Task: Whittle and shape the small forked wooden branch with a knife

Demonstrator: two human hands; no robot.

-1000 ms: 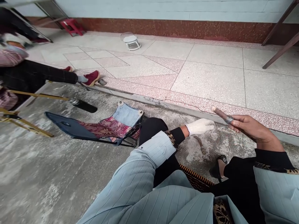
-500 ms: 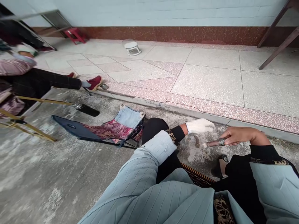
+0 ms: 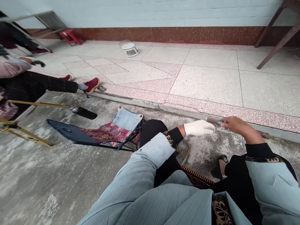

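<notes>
Head view, clock face centred on the view.
Right hand [image 3: 234, 125], bare: three o'clock, fingers closed around the banded end of a straight brown stick-shaped piece [image 3: 213, 121] with a grey band and pale tip; the piece points toward nine o'clock, its tip near the left hand.
Left hand [image 3: 199, 127], in a white knitted glove: three o'clock, nearer centre, fingers drawn together; whether they grip anything cannot be told from this angle.
Slender bent brown piece [image 3: 188, 152]: four o'clock, on stained grey concrete [image 3: 70, 184], below the left wrist, blurred.
Low folding chair of blue cloth and red floral fabric [image 3: 105, 134]: between eight and nine o'clock.
Black cylindrical bottle [image 3: 84, 112]: nine o'clock.
Co-worker's dark red shoe with pale sole [image 3: 92, 85]: between nine and ten o'clock.
Red plastic stool [image 3: 71, 37]: ten o'clock, near the wall.
Small white round-seated stool [image 3: 130, 48]: eleven o'clock, on pale speckled flooring [image 3: 211, 75].
</notes>
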